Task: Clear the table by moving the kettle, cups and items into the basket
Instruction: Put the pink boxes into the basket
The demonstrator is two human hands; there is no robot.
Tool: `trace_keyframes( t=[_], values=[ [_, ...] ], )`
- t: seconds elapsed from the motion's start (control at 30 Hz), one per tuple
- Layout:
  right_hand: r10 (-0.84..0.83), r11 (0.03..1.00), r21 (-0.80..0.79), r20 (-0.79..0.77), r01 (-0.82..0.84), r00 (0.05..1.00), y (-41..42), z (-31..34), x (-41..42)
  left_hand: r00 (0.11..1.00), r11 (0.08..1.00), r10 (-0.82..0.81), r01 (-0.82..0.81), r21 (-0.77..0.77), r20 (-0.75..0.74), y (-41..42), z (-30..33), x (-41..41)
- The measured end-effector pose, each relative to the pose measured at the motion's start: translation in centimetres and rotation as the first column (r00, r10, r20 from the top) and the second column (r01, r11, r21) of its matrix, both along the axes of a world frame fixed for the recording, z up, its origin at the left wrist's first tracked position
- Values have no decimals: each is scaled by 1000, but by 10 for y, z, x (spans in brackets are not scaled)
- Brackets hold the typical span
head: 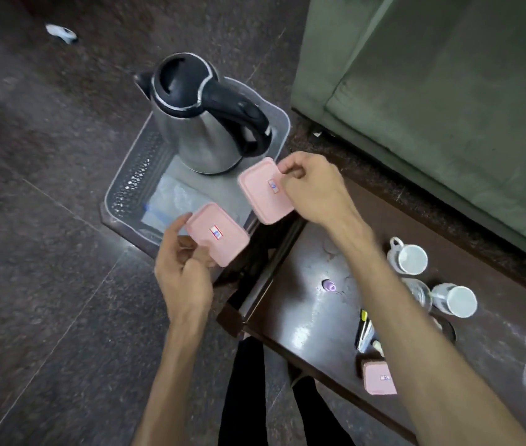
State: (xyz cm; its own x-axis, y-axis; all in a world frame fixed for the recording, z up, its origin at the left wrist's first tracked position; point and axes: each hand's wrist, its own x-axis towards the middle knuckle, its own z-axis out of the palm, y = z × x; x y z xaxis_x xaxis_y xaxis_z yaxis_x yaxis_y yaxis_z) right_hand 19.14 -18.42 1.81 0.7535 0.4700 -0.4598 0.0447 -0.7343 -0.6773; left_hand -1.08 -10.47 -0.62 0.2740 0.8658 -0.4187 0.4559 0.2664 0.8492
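Observation:
A steel kettle [205,117] with a black lid and handle stands in the far part of a grey plastic basket [133,185]. My left hand [181,268] holds a pink lidded box [218,234] over the basket's near edge. My right hand [316,188] holds a second pink box [264,191] over the basket's right side, just in front of the kettle. On the dark table [313,317] remain a white mug [408,256], a white cup on its side [456,300], a clear glass [419,292] and a third pink box [380,378].
A clear plastic bag [174,201] lies in the basket's bottom. Pens [364,329] and a small purple cap [330,287] lie on the table. A green sofa [448,91] stands behind it. White litter [62,33] lies on the dark floor.

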Motion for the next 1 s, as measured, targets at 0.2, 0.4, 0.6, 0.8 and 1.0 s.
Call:
trace_keyframes(
  t=[0.2, 0.4, 0.6, 0.8, 1.0],
  values=[
    [217, 976, -61, 143, -210, 966, 88, -29, -37, 921, 973, -174, 216, 85, -347, 67, -13, -13],
    [471, 843, -358, 132, -401, 872, 103, -72, -57, 488, 743, -355, 664, 76, -798, 89, -47, 1],
    [469, 860, -323, 190, -396, 863, 97, -74, -52, 411, 726, -371, 688, 16, -833, 104, -54, 4],
    [473, 866, -318, 274, -386, 837, 96, -82, -62, 263, 625, -368, 780, -28, -892, 91, -56, 0],
    [450, 888, -263, 321, -378, 833, 86, -85, -68, 269, 609, -353, 794, -2, -896, 88, -52, -5]
  ],
)
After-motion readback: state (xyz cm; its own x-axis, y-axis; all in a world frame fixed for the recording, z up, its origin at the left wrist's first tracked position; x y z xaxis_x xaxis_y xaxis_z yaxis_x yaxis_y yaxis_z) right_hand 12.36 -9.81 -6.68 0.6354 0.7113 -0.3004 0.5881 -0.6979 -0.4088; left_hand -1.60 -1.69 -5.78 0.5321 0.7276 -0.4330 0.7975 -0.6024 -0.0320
